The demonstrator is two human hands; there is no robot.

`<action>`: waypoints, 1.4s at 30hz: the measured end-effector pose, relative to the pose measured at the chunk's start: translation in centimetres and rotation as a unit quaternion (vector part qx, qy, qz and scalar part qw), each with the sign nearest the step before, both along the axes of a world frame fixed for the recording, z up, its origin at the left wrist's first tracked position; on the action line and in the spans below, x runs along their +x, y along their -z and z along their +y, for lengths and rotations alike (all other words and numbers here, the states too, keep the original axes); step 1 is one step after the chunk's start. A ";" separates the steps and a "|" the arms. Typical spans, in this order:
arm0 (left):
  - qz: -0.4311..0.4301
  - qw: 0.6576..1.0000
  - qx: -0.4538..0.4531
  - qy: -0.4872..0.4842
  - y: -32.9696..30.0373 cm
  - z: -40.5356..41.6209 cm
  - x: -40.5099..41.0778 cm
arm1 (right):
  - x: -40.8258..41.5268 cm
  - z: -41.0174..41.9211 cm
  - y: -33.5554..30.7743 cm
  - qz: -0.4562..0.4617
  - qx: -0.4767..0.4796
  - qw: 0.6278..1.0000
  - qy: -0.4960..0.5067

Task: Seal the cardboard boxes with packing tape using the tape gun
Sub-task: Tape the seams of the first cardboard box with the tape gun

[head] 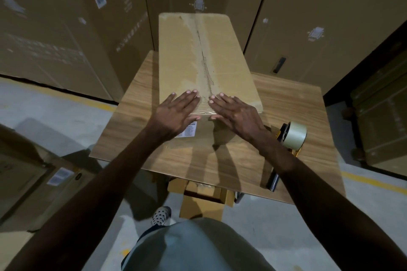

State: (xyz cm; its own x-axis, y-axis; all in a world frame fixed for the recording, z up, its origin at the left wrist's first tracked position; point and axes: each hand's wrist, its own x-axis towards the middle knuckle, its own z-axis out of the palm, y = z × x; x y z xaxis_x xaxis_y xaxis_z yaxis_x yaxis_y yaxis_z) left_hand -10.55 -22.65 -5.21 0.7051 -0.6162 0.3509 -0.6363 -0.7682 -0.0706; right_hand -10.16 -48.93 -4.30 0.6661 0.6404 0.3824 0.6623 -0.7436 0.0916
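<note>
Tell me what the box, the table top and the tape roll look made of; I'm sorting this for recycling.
Box: brown corrugated cardboard, matte; fluting shows along the seam. Table: wood-grain top, probably laminate, smooth with a slight sheen. Tape roll on the tape gun: pale translucent plastic film, glossy.

A small wood-grain table [136, 88] stands on a pale grey concrete floor [44, 105] marked with yellow lines [372, 181]. Tall brown cartons [308, 6] stand like walls behind and at both sides. The light is dim, casting soft shadows.
</note>
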 end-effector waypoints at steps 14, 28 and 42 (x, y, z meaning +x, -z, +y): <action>0.161 0.986 0.024 -0.036 -1.4 -0.3 -1.4 | -0.6 -8.4 -0.3 0.119 0.094 0.982 -0.110; 0.265 0.955 -0.096 -0.087 -3.0 0.6 5.1 | 6.1 -1.7 -4.0 0.277 0.218 0.936 0.015; 0.289 0.937 -0.058 -0.186 -4.1 2.0 29.9 | 29.9 8.8 -4.6 0.306 0.106 0.931 0.172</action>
